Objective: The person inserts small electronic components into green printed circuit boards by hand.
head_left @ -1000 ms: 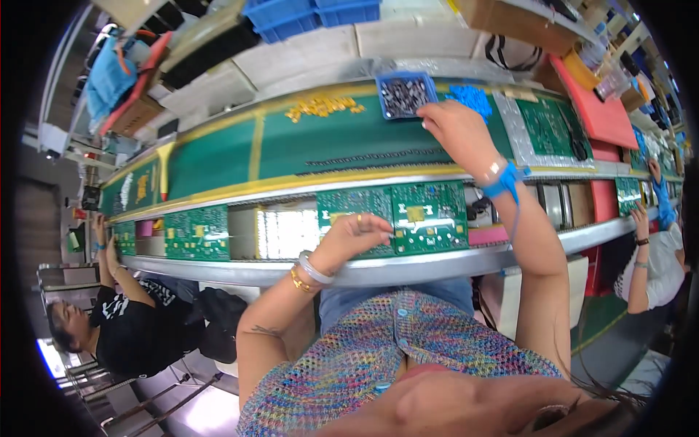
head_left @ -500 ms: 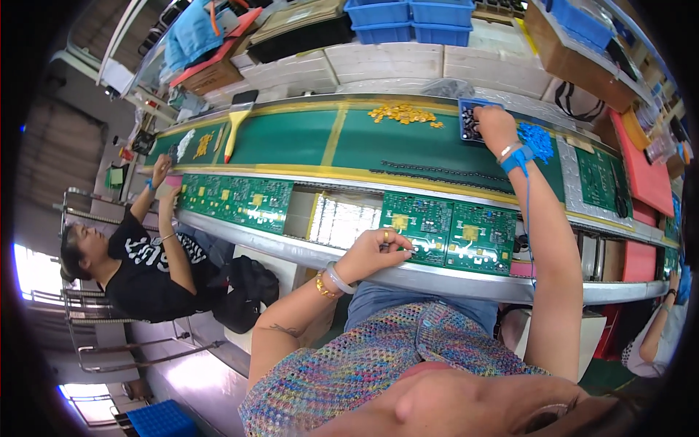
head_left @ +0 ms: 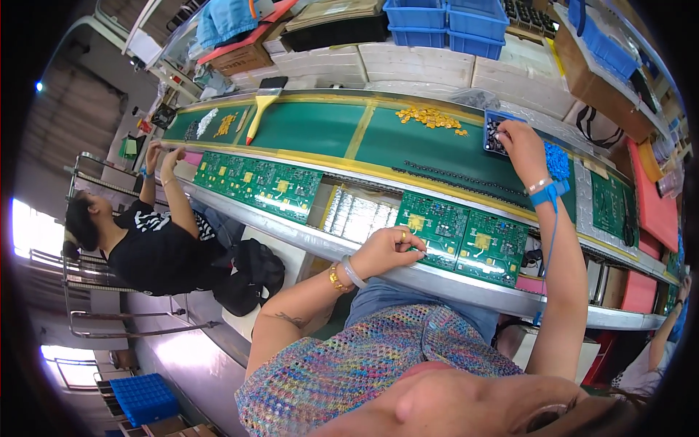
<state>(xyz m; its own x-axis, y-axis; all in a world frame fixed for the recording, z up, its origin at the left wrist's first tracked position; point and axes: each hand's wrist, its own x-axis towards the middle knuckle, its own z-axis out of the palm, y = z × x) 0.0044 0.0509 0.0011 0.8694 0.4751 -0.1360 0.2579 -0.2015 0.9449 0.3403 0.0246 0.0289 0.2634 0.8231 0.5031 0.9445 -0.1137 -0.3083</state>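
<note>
My right hand (head_left: 520,146) reaches into a small blue bin (head_left: 504,115) of dark parts (head_left: 493,137). Its fingers are drawn together among them; what they grip cannot be made out. A blue wrist strap (head_left: 550,193) with a cord sits on that wrist. Low over the near left corner of a green circuit board (head_left: 431,222), my left hand (head_left: 393,249) has thumb and fingers pinched together. Whatever lies in that pinch is too small to name. A second green circuit board (head_left: 491,251) adjoins the first on its right. Both boards carry yellow blocks and small parts.
Yellow disc-shaped parts (head_left: 431,119) and a blue heap of parts (head_left: 558,160) lie on the green belt. Dark parts (head_left: 466,179) form rows behind the boards. A brush (head_left: 266,103) rests farther left. At left, a co-worker (head_left: 153,244) reaches past more circuit boards (head_left: 255,186).
The view has shifted, so the bench sits further right and is tilted more. My right hand stays at the bin and my left hand at the board, still pinched. The co-worker's hands have moved slightly.
</note>
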